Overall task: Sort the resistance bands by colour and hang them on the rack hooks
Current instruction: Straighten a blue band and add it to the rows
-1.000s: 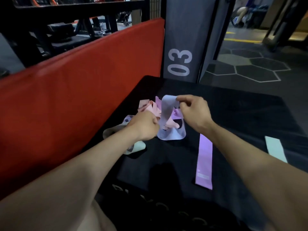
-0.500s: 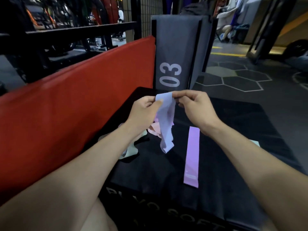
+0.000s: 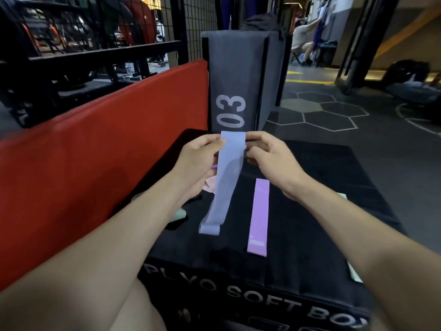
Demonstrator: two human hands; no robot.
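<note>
Blue-grey resistance band (image 3: 228, 177) hangs from both hands above the black plyo box (image 3: 322, 177), its lower end touching the box top near the middle. Left hand (image 3: 198, 161) pinches the band's upper left corner between thumb and fingers; right hand (image 3: 269, 156) has fingers curled at the upper right edge, seemingly pinching it too, though contact is partly hidden. Purple band (image 3: 259, 216) lies flat and straight on the box top just right of the hanging one, pointing toward the near edge. Pink bands (image 3: 210, 185) sit bunched behind the left hand near the box's left edge, with a pale green one (image 3: 180, 215) partly hidden under the left forearm; another pale green strip (image 3: 354, 274) peeks out by the right edge. Sorting looks early: one or two bands laid out, a clump left untangled, nothing hung. No rack hooks identifiable.
</note>
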